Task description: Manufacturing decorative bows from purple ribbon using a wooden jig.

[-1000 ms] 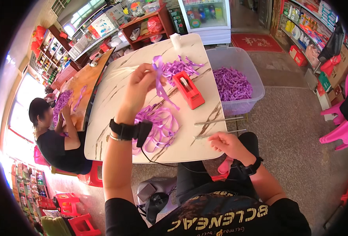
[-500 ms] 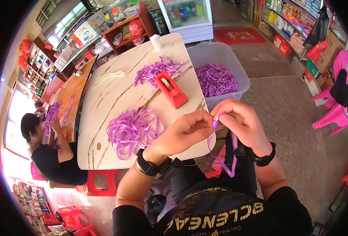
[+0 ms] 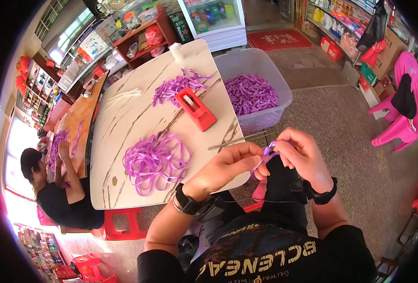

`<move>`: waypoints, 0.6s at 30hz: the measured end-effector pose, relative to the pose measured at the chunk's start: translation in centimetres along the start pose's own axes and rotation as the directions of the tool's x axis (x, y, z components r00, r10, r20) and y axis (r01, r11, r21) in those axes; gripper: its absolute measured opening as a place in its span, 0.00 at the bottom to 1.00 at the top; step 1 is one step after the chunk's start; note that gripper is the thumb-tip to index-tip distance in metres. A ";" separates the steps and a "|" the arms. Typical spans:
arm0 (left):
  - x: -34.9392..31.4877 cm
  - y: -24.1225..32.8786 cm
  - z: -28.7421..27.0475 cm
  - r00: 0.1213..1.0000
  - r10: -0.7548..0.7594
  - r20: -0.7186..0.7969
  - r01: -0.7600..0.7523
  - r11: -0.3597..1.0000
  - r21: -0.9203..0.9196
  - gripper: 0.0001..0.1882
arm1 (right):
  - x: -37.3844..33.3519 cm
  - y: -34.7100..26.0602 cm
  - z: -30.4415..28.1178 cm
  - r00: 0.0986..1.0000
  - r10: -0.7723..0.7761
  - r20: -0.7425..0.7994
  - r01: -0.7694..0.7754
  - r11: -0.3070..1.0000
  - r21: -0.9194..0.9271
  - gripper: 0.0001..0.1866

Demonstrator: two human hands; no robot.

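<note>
1. Head view: the left hand (image 3: 231,162) and right hand (image 3: 302,152) pinch 1 ribbon (image 3: 267,150) between fingertips, just right of the table (image 3: 129,118).
2. Pinching close to the ribbon's bunched part should give control (satin probably slips).
3. Light, even tension should limit twisting.
4. Working beyond the table's edge helps avoid snagging the heap (image 3: 155,160) on it.

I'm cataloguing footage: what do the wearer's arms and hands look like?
The left hand and right hand are gloveless. Each wrist has a black strap and dark boxy device; the left adds a pale bangle. A thin cable shows between them. Sleeves are short, black.
</note>
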State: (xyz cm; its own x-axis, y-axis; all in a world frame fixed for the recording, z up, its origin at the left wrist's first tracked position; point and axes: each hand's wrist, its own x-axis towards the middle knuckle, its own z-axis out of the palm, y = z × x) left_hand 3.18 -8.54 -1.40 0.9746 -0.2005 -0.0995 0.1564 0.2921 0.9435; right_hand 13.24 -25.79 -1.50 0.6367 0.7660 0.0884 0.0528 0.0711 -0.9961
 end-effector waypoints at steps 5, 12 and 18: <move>0.6 -0.3 -0.1 1.000 0.000 -0.010 0.001 0.997 0.077 0.08 | -0.5 -0.1 -0.3 1.000 -0.001 0.000 0.001 1.000 -0.007 0.06; 1.0 -0.4 0.0 1.000 0.014 0.002 -0.014 0.995 0.094 0.08 | -0.7 0.1 -0.5 0.999 0.007 -0.037 -0.007 1.000 0.000 0.06; 1.5 -0.4 0.0 0.998 -0.039 -0.046 0.040 0.999 0.015 0.07 | -0.9 0.4 -1.0 0.999 0.019 -0.031 -0.018 0.999 0.035 0.07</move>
State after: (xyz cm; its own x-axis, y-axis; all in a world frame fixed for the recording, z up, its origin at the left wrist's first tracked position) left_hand 4.54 -8.98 -1.90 0.9741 -0.1683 -0.1512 0.1930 0.2697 0.9434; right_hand 13.49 -27.11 -2.01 0.6615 0.7468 0.0688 0.0143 0.0792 -0.9968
